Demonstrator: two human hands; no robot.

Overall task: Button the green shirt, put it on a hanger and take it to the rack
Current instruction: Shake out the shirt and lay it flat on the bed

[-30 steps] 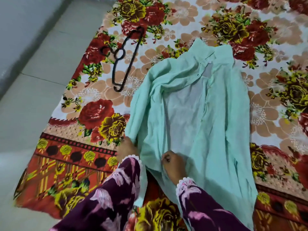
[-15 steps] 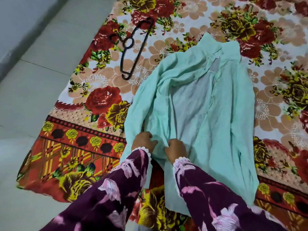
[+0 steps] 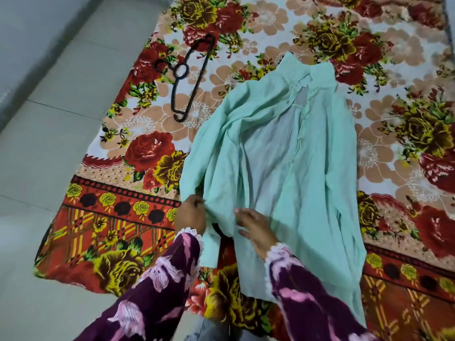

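Note:
The pale green shirt (image 3: 283,156) lies spread on the flowered blanket, collar at the far end, front open and its left side folded over in creases. My left hand (image 3: 190,214) pinches the cloth at the shirt's lower left edge. Just right of it, my right hand (image 3: 254,227) lies on the lower front of the shirt with fingers spread. A black hanger (image 3: 189,77) lies flat on the blanket beyond the shirt to the left, apart from it. No buttons can be made out.
The flowered blanket (image 3: 110,217) covers the floor under the shirt. Grey floor tiles (image 3: 49,143) run along the left side, and a grey wall base (image 3: 14,70) stands at the far left. No rack is in view.
My hands, bunched together on the shirt's lower left edge half a second ago, have parted: the left still pinches the edge, the right has opened flat on the cloth.

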